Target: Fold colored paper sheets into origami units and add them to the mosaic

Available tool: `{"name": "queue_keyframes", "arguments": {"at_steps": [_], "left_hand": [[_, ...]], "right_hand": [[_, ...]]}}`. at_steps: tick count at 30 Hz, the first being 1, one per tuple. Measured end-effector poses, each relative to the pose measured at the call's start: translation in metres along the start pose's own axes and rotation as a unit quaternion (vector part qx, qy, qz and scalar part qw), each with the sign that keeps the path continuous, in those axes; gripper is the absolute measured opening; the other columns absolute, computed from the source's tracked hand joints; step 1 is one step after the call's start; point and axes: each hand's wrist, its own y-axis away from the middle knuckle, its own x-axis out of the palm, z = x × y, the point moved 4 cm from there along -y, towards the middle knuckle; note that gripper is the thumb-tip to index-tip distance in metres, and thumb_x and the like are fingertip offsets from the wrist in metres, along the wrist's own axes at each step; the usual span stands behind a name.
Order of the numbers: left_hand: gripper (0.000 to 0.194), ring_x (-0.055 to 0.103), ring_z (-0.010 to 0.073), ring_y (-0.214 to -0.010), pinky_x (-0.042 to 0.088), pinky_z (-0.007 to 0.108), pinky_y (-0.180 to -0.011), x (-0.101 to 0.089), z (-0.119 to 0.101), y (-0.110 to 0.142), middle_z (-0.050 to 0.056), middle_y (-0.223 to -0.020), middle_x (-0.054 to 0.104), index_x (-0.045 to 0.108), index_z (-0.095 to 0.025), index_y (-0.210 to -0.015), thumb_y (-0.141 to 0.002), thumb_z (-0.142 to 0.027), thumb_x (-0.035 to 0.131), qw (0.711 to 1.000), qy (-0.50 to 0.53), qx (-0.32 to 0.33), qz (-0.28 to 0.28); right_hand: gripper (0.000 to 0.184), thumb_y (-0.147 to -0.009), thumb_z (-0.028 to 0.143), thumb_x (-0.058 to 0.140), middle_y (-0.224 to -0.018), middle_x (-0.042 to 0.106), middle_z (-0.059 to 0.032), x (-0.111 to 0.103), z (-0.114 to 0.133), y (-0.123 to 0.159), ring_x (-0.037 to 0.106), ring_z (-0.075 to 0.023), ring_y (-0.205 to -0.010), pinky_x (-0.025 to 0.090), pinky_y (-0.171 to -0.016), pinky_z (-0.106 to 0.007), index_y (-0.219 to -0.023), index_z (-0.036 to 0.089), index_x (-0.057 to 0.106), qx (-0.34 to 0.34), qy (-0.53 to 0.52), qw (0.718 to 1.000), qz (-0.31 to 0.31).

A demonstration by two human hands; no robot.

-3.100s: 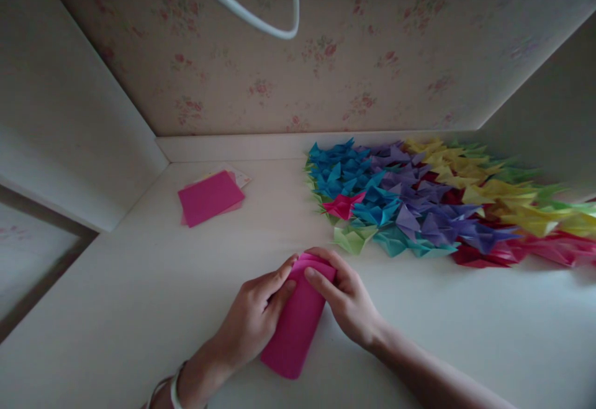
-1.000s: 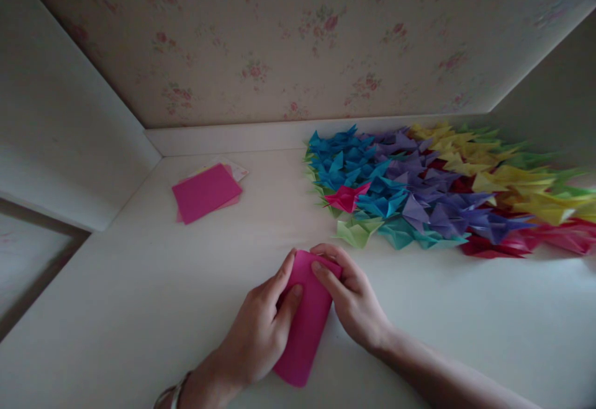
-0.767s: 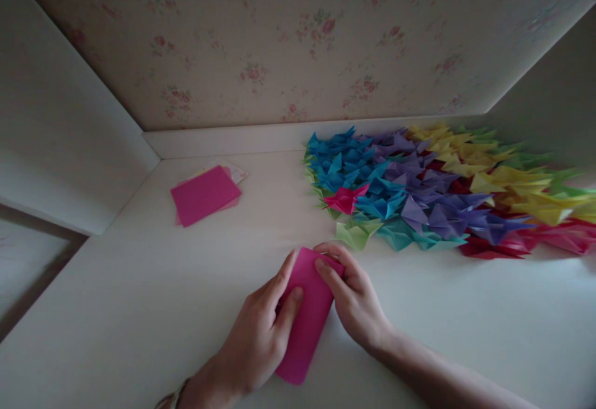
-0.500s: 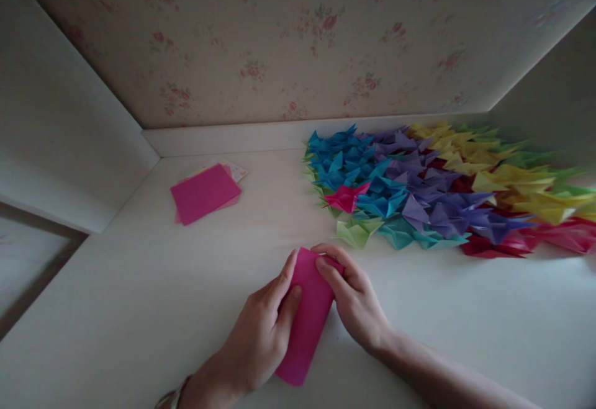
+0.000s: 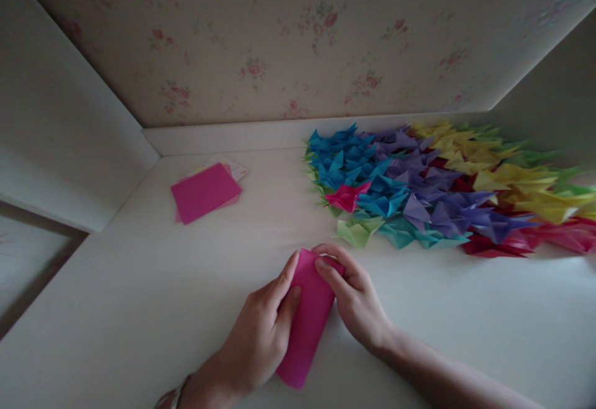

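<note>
A folded sheet of bright pink paper (image 5: 311, 322) lies at a slant between my hands, low over the white tabletop, its far end narrow and its near end toward me. My left hand (image 5: 265, 325) grips its left edge, thumb on top and forefinger along the side near the far end. My right hand (image 5: 351, 291) pinches the upper right corner, thumb on top and fingers behind it. The fingertips under the paper are hidden. A band shows on my left wrist.
Folded paper cranes (image 5: 400, 185) in many colours cover the back right of the white table (image 5: 139, 310). A stack of pink paper sheets (image 5: 205, 193) lies at the back left. Behind stands a flowered wall (image 5: 279, 55), with a white panel (image 5: 60, 98) on the left.
Both hands keep nearly the same hold on the pink paper. My right thumb has slid very slightly left; little else differs.
</note>
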Motion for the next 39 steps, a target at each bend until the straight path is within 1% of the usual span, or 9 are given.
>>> {"name": "queue_keyframes", "arguments": {"at_steps": [7, 11, 17, 21, 26, 29, 34, 37, 39], "left_hand": [[0.049, 0.058, 0.0207, -0.129, 0.047, 0.033, -0.107, -0.002, -0.001, 0.0, 0.008, -0.144, 0.059, 0.038, -0.021, -0.152, -0.102, -0.02, 0.041, 1.0, 0.008, -0.001, 0.005], [0.048, 0.056, 0.0215, -0.131, 0.045, 0.037, -0.111, -0.002, -0.003, 0.0, 0.007, -0.145, 0.058, 0.04, -0.023, -0.151, -0.103, -0.021, 0.04, 1.0, 0.007, -0.001, 0.014], [0.053, 0.058, 0.0212, -0.129, 0.045, 0.036, -0.11, -0.001, 0.0, 0.0, 0.008, -0.144, 0.059, 0.035, -0.021, -0.153, -0.101, -0.024, 0.046, 1.0, -0.009, -0.001, 0.006], [0.05, 0.059, 0.0193, -0.128, 0.045, 0.032, -0.11, 0.0, 0.002, -0.001, 0.007, -0.141, 0.062, 0.041, -0.022, -0.151, -0.101, -0.024, 0.047, 1.0, -0.01, 0.001, 0.013], [0.048, 0.059, 0.0181, -0.129, 0.043, 0.029, -0.111, 0.0, 0.001, -0.001, 0.008, -0.142, 0.061, 0.044, -0.019, -0.149, -0.101, -0.023, 0.045, 1.0, -0.006, -0.007, 0.019], [0.046, 0.058, 0.0185, -0.13, 0.043, 0.03, -0.111, -0.002, -0.001, -0.001, 0.006, -0.143, 0.06, 0.046, -0.02, -0.147, -0.101, -0.024, 0.046, 1.0, -0.005, -0.012, 0.011], [0.046, 0.062, 0.0195, -0.125, 0.048, 0.03, -0.106, -0.007, -0.001, -0.002, 0.006, -0.141, 0.062, 0.046, -0.021, -0.147, -0.102, -0.026, 0.043, 0.999, -0.021, -0.022, -0.021], [0.048, 0.057, 0.0211, -0.131, 0.048, 0.031, -0.107, -0.01, 0.002, -0.002, 0.01, -0.145, 0.058, 0.043, -0.016, -0.149, -0.102, -0.027, 0.042, 0.997, -0.046, -0.025, -0.057], [0.048, 0.054, 0.0215, -0.133, 0.047, 0.033, -0.108, -0.01, 0.004, -0.002, 0.012, -0.147, 0.055, 0.042, -0.014, -0.149, -0.102, -0.028, 0.042, 0.996, -0.058, -0.019, -0.064]], "right_hand": [[0.017, -0.084, 0.036, 0.072, -0.081, 0.071, -0.0018, -0.005, 0.004, -0.007, 0.06, -0.0144, -0.072, 0.044, -0.061, -0.022, -0.09, 0.021, 0.072, 0.015, -0.026, 0.999, 0.018], [0.02, -0.08, 0.038, 0.075, -0.081, 0.073, -0.0037, -0.005, 0.007, -0.009, 0.062, -0.0167, -0.071, 0.045, -0.061, -0.025, -0.087, 0.019, 0.075, 0.037, -0.017, 0.999, 0.015], [0.02, -0.077, 0.038, 0.078, -0.078, 0.073, -0.0038, -0.009, 0.012, -0.01, 0.059, -0.0163, -0.067, 0.043, -0.059, -0.025, -0.08, 0.019, 0.077, 0.038, -0.028, 0.999, -0.022], [0.018, -0.077, 0.037, 0.078, -0.079, 0.073, -0.0038, -0.011, 0.012, -0.011, 0.059, -0.0165, -0.069, 0.043, -0.06, -0.025, -0.081, 0.019, 0.078, 0.03, -0.029, 0.999, -0.035], [0.018, -0.078, 0.037, 0.078, -0.081, 0.075, -0.0041, -0.01, 0.01, -0.012, 0.061, -0.0165, -0.07, 0.045, -0.061, -0.025, -0.083, 0.019, 0.078, 0.029, -0.033, 0.999, -0.027], [0.022, -0.076, 0.039, 0.079, -0.081, 0.075, -0.0049, -0.01, 0.01, -0.012, 0.063, -0.0175, -0.07, 0.046, -0.061, -0.025, -0.084, 0.019, 0.077, 0.031, -0.039, 0.998, -0.029], [0.034, -0.074, 0.043, 0.081, -0.073, 0.072, -0.0024, -0.007, 0.008, -0.012, 0.06, -0.016, -0.063, 0.045, -0.056, -0.024, -0.096, 0.019, 0.073, 0.053, -0.081, 0.995, -0.027], [0.03, -0.075, 0.042, 0.08, -0.075, 0.071, -0.0024, -0.005, 0.009, -0.012, 0.06, -0.0148, -0.065, 0.047, -0.059, -0.025, -0.092, 0.017, 0.073, 0.056, -0.094, 0.994, -0.018], [0.028, -0.075, 0.042, 0.08, -0.076, 0.07, -0.0025, -0.005, 0.009, -0.012, 0.059, -0.015, -0.066, 0.048, -0.061, -0.025, -0.087, 0.017, 0.074, 0.053, -0.097, 0.994, -0.021]]}}
